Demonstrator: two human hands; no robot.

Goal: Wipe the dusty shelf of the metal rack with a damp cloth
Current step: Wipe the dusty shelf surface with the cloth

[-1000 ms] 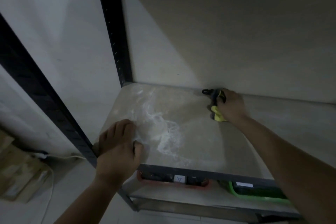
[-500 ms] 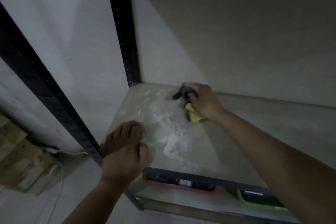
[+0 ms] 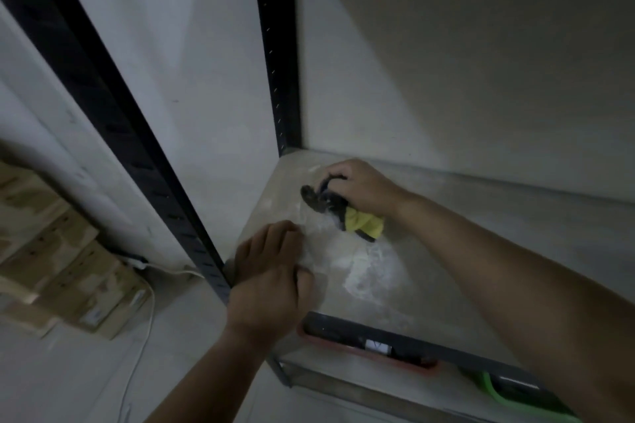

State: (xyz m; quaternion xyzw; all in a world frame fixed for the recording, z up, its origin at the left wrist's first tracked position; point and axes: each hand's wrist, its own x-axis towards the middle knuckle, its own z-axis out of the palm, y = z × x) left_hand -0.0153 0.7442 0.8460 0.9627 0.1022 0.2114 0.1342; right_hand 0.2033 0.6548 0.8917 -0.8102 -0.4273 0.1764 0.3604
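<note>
The pale shelf [image 3: 481,251] of the metal rack carries a white patch of dust [image 3: 364,268] near its front left part. My right hand [image 3: 360,185] presses a bunched yellow and dark cloth [image 3: 347,213] onto the shelf near the back left corner, just behind the dust. My left hand [image 3: 271,271] lies palm down on the shelf's front left corner, fingers together, holding nothing. Part of the cloth is hidden under my right hand.
Dark perforated rack posts stand at the back left corner [image 3: 278,62] and the front left [image 3: 113,134]. On the lower shelf sit a red tray [image 3: 364,350] and a green tray [image 3: 494,391]. Wooden planks [image 3: 51,251] and a white cable [image 3: 144,336] lie on the floor at the left.
My right hand has slid the cloth leftward along the back of the shelf toward the back left corner. The left hand stays on the front left corner. The view has shifted left.
</note>
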